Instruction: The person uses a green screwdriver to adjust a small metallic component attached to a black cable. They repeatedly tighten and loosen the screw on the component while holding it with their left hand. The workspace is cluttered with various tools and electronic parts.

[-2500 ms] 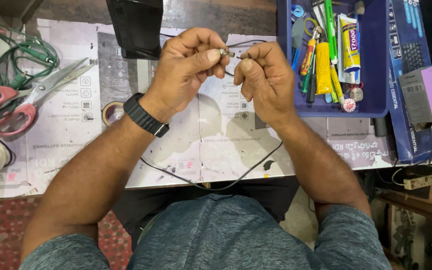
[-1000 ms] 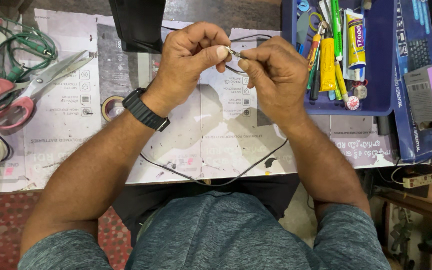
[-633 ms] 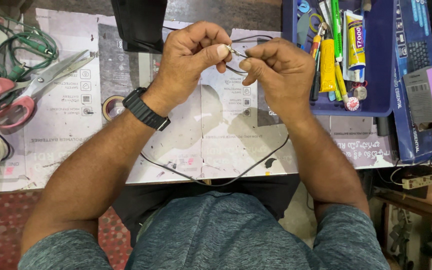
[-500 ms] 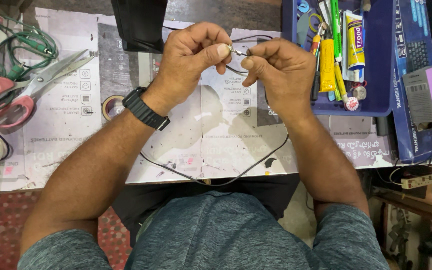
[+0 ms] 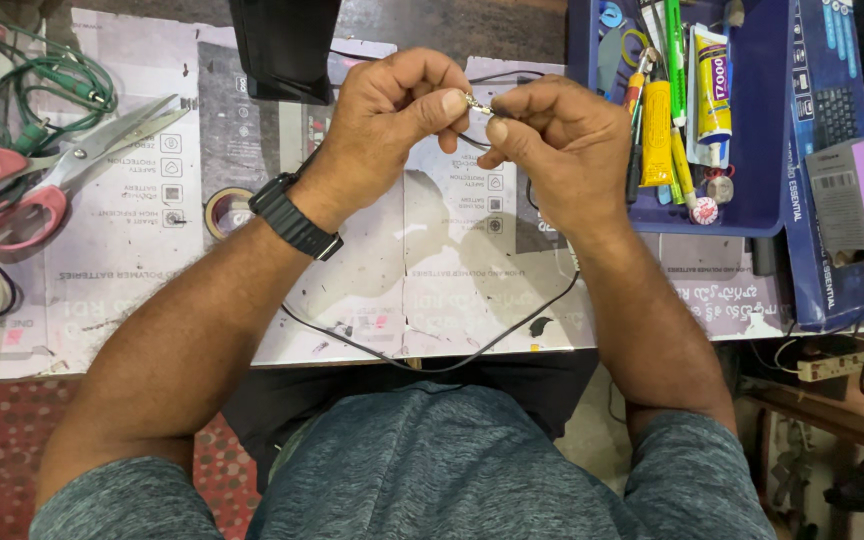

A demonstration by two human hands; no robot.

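Fingers of the left hand are pinched shut on one end of a small metal connector, thumb pressed against forefinger, while the right hand closes on the other end from the opposite side. The tiny piece lies between the two thumbs, its long axis running roughly left to right — both hands are equally near, meeting knuckle to knuckle above the worktop. It seems to be the tip of the thin black cable, though the joint is too small to tell for certain. That cable sags in a loop toward the person's lap. A black wristwatch sits on the left wrist. Farther out lie a tape roll and pink-handled scissors to the left, a blue tray of tubes and pens to the right, and — beyond the hands — a dark flat device.
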